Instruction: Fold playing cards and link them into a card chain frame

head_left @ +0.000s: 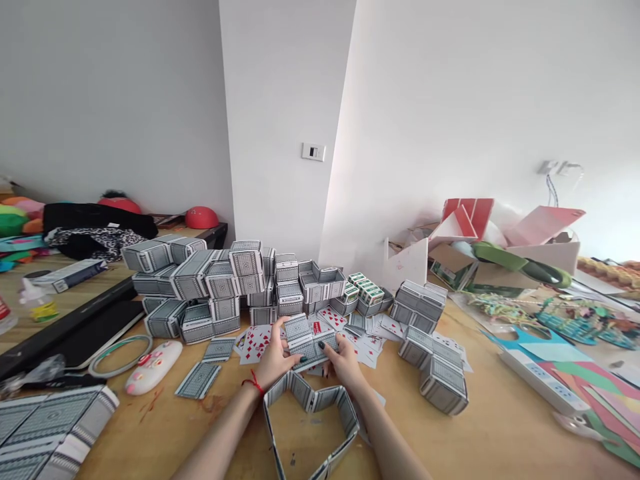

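My left hand [274, 359] grips the left edge of an L-shaped piece made of folded playing cards [301, 337], its patterned grey backs facing up. On the piece's right side my right hand [345, 363] closes too, with dark-nailed fingers lying on its surface. Below it, between my forearms, an open-topped ring of joined cards [271, 421] stands on the wooden table [410, 440]. Loose face-up playing cards [253, 343] lie just beyond my hands, partly hidden by them. Two loose cards [197, 380] rest face down left of my left wrist.
Stacked card blocks [193, 273] line the table's back left, with more card blocks [445, 380] at right. Green-and-white card boxes [370, 291] sit behind. A white computer mouse [154, 367] is at left. A power strip [545, 383] and coloured paper [585, 380] lie far right.
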A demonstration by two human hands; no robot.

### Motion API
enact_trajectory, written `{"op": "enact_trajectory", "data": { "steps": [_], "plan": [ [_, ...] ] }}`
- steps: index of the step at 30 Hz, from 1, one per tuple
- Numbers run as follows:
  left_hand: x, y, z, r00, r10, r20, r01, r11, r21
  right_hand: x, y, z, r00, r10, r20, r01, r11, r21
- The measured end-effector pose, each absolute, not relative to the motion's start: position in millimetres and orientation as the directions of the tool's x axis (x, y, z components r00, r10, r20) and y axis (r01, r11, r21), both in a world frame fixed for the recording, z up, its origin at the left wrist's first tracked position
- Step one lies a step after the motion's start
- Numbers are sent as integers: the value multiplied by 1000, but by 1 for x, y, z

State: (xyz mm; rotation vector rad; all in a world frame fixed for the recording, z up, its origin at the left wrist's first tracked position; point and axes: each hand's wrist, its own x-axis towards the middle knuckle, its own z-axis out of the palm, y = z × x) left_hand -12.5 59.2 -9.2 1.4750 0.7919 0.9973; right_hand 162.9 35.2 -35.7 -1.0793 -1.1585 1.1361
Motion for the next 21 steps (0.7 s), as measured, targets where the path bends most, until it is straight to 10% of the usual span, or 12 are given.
{"op": "enact_trajectory", "data": {
  "steps": [7, 21],
  "plan": [
    [-8, 60, -14, 318, 935, 157, -124, -123, 985, 155, 40, -39, 4, 999, 46, -358, 44, -933],
    [-21, 65, -1, 265, 940, 214, 22, -227, 974, 152, 30, -31, -47, 996, 79, -129, 72, -989]
  ]
}}
